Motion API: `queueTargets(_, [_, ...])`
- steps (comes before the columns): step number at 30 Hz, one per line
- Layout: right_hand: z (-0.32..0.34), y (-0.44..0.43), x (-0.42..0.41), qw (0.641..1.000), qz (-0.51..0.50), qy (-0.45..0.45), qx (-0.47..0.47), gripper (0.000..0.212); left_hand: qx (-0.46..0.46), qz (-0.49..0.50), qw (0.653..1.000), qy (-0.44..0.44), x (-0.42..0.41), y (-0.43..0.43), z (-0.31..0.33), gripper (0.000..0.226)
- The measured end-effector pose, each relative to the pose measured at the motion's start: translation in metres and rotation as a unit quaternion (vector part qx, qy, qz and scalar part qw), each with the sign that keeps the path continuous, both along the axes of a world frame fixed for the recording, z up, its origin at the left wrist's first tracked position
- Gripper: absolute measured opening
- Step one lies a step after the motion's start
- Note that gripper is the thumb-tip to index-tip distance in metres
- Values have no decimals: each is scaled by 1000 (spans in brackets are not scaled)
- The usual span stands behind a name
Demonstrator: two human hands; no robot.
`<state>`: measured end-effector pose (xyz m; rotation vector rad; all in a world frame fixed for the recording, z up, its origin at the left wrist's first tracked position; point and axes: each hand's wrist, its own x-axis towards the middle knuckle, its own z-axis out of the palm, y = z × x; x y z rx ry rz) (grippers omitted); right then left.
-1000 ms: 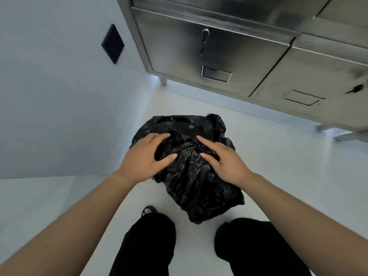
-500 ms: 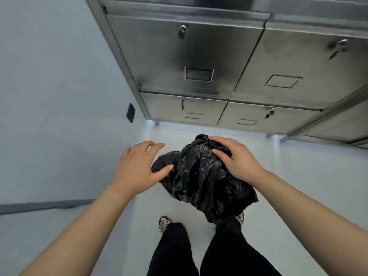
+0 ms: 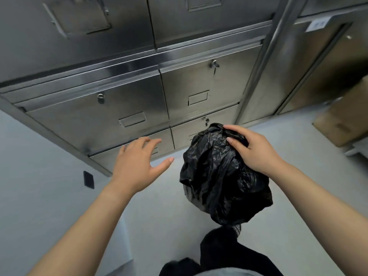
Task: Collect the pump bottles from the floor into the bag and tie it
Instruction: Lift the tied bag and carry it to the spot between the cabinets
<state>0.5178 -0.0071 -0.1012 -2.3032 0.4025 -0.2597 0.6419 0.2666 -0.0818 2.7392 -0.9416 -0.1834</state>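
Note:
A black plastic bag (image 3: 217,182), bulging and crumpled, hangs in the air above the pale floor. My right hand (image 3: 251,150) grips it at its gathered top. To the left of the bag, my left hand (image 3: 137,166) is off it, fingers spread, holding nothing. No pump bottle shows; whatever the bag holds is hidden by the plastic.
Steel cabinets (image 3: 111,108) with locked drawers stand right ahead. A cardboard box (image 3: 344,124) lies on the floor at the right. A grey wall with a black plate (image 3: 88,179) runs along the left. My dark trouser legs (image 3: 225,253) are below the bag.
The bag has come up off the floor in my right hand. My left hand has let go of it and moved out to the left. The view has risen and tilted up along the cabinets.

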Motion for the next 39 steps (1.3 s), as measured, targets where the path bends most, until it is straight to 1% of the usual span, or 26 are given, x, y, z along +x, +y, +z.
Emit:
queueTargets(2, [3,-21,-9,1000,-27,-7,6,33,6,-20,1000,-3,1,-25,4,66])
queueTargets(6, [10,-69,-28,997,-70,-6,17,33,10,-53,999,3,-2,-86,10,67])
queueTargets(11, [16,-135,-55,991,-127,-29,40,32,-21,-105,994,14,-12,-179,17,66])
queueTargets(14, [17,-173,-71,984,-162,-44,53,32,-24,-128,991,15,-22,-231,20,69])
queueTargets(19, [19,-232,-94,977,-203,-41,43,32,12,-180,984,1,-29,-302,19,68])
queueTargets(25, [24,-292,-111,966,-251,-45,30,33,9,-240,971,-6,-34,-386,26,72])
queueTargets(28, [20,-317,-108,960,-276,-44,18,32,2,-255,967,5,-26,-416,25,72])
queueTargets(31, [14,-344,-100,946,-323,-36,1,31,-6,-282,959,15,-13,-444,18,74])
queueTargets(36, [12,-398,-85,923,-384,-27,-5,31,13,-320,947,38,26,-514,-4,71])
queueTargets(39, [16,-428,-75,909,-416,-7,-15,31,27,-348,935,58,54,-561,-12,69])
